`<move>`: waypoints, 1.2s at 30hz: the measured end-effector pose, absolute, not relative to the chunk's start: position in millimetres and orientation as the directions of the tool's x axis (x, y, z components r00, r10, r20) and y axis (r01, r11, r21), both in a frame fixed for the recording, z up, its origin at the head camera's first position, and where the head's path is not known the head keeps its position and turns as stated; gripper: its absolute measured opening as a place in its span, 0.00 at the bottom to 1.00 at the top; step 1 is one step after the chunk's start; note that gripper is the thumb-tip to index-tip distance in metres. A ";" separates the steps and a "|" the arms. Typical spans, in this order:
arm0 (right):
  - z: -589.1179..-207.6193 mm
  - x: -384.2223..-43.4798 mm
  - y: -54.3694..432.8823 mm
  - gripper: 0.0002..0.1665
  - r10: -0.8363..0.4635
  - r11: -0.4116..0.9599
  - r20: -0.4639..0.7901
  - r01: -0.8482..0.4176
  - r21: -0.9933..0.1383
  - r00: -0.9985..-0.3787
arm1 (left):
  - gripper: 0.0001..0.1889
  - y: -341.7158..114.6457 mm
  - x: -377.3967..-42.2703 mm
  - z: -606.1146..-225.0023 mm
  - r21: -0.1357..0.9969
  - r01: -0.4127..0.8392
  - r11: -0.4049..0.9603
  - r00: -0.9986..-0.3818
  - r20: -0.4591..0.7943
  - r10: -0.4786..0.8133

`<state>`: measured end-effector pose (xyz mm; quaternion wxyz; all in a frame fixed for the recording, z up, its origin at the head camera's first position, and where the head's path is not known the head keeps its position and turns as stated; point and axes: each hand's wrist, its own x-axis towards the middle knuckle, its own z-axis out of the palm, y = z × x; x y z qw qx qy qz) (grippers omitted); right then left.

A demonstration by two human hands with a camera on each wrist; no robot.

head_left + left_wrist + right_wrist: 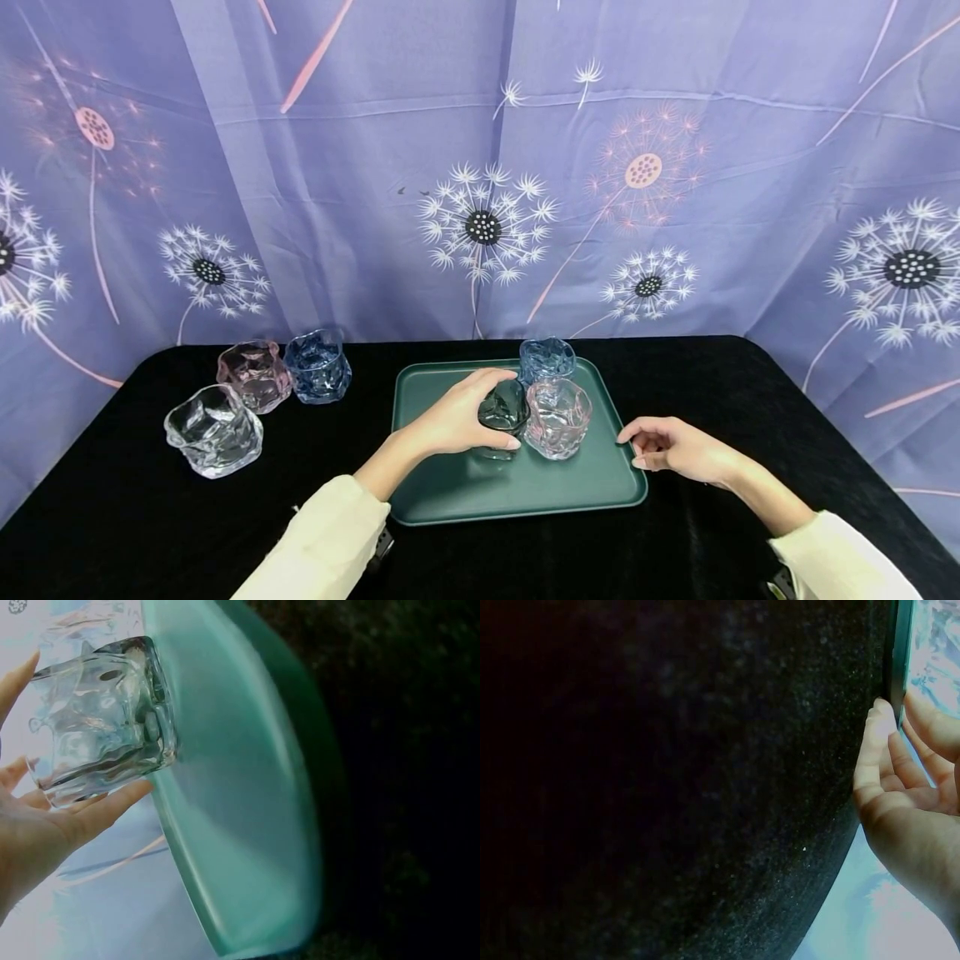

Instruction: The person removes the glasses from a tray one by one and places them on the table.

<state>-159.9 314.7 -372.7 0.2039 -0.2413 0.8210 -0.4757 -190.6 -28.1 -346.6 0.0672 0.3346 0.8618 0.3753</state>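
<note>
My left hand (457, 417) curves its thumb and fingers around a dark grey glass (504, 407) with wavy sides, low over the green tray (450, 492). In the left wrist view this glass (105, 720) stands upright against the tray surface. Right beside it on the tray are a pale pink glass (558, 421) and, behind that, a blue glass (547, 360). At the tray's right edge my right hand (678, 450) pinches the rim. The right wrist view has the tray edge (901, 667) between that hand's thumb and fingers.
On the black cloth at the left stand a clear glass (215, 432), a pink glass (257, 379) and a blue glass (318, 368), close together. A purple curtain (375, 208) with dandelion prints hangs behind the table (180, 533).
</note>
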 end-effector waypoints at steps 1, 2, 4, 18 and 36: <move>-372.8 -160.0 314.8 0.18 -0.588 0.436 -0.110 -0.200 -0.877 -0.802 | 0.42 -28.1 -190.5 -346.3 0.696 0.525 0.490 -0.766 0.136 0.628; -372.9 -160.0 314.9 0.18 -0.585 0.440 -0.114 -0.197 -0.876 -0.803 | 0.42 -28.0 -190.4 -346.2 0.701 0.520 0.488 -0.767 0.132 0.627; -372.8 -160.0 315.3 0.19 -0.587 0.439 -0.116 -0.195 -0.877 -0.802 | 0.41 -27.9 -190.1 -345.9 0.708 0.510 0.488 -0.771 0.124 0.625; -370.0 -159.1 314.0 0.17 -0.593 0.422 -0.113 -0.187 -0.887 -0.798 | 0.37 -29.2 -188.2 -343.7 0.729 0.481 0.488 -0.789 0.117 0.603; -369.1 -159.4 314.1 0.17 -0.601 0.412 -0.120 -0.178 -0.894 -0.790 | 0.37 -53.8 -181.3 -336.4 0.683 0.477 0.553 -0.824 0.129 0.552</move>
